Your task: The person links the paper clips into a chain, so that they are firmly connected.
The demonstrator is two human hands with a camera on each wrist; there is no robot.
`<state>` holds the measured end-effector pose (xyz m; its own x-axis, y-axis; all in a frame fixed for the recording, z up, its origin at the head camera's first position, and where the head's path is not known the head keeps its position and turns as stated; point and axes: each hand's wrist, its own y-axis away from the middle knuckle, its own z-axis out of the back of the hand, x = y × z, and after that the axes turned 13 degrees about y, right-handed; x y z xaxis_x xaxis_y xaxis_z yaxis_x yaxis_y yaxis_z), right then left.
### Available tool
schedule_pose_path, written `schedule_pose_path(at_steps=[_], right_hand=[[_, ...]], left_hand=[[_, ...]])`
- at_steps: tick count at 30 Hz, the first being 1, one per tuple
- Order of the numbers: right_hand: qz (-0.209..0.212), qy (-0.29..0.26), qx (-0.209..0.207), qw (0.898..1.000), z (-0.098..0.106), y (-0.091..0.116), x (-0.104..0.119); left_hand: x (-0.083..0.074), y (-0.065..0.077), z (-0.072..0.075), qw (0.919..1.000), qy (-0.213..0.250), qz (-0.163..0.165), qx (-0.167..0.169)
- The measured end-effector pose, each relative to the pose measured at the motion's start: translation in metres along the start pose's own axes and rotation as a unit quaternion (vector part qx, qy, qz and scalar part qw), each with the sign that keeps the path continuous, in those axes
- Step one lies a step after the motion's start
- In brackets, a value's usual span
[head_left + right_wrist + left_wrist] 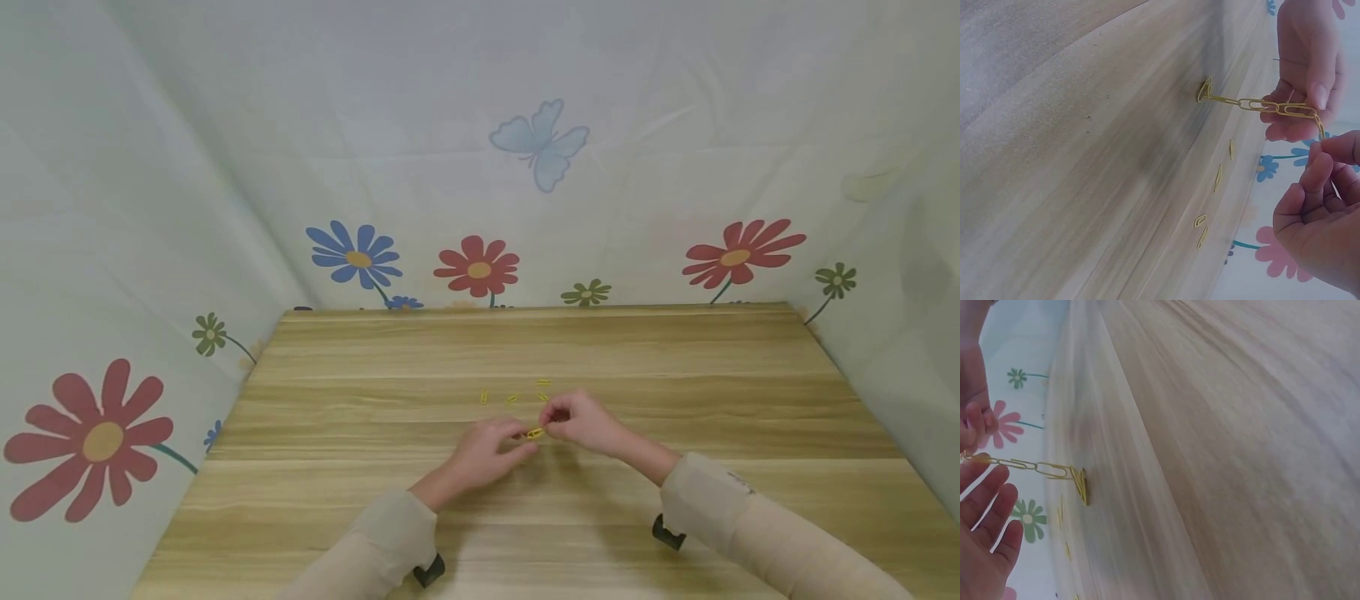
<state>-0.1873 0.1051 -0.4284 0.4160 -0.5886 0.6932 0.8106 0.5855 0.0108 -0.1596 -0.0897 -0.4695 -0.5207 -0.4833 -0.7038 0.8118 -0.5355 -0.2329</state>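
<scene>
A chain of linked yellow paper clips (1250,104) hangs between the hands and slopes down to the wooden table, where its lower clips bunch together. My right hand (585,423) pinches the top clip (1321,127) between thumb and fingertips. Beside it, my left hand (483,452) has its fingers fairly straight and spread. In the right wrist view those left fingers (1277,117) lie behind the chain, with the thumb tip close to an upper link. The left wrist view shows the chain passing by the index fingertip.
Several loose yellow paper clips lie on the table (375,367) beyond the hands, one loose clip (483,397) farther left than the others. White cloth (420,183) printed with flowers and a butterfly stands behind the table and along its sides.
</scene>
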Motion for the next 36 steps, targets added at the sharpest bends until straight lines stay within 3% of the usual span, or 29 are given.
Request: schedule_pose_path(at_steps=[8, 18, 27, 36], right_hand=[[0.022, 0.003, 0.005, 1.0, -0.002, 0.002, -0.004], [0.029, -0.018, 0.02, 0.999, -0.006, 0.002, -0.011], [-0.018, -0.021, -0.032, 0.999, 0.003, -0.009, -0.031], [-0.06, 0.014, -0.075, 0.995, 0.012, -0.024, -0.047]], left_hand=[[-0.005, -0.002, -0.001, 0.9989, 0.044, 0.014, 0.007], [-0.002, -0.001, -0.001, 0.9993, 0.038, 0.005, 0.002], [0.001, 0.008, 0.009, 0.9981, 0.025, 0.054, -0.016], [0.009, 0.012, 0.015, 0.997, 0.036, 0.062, -0.03]])
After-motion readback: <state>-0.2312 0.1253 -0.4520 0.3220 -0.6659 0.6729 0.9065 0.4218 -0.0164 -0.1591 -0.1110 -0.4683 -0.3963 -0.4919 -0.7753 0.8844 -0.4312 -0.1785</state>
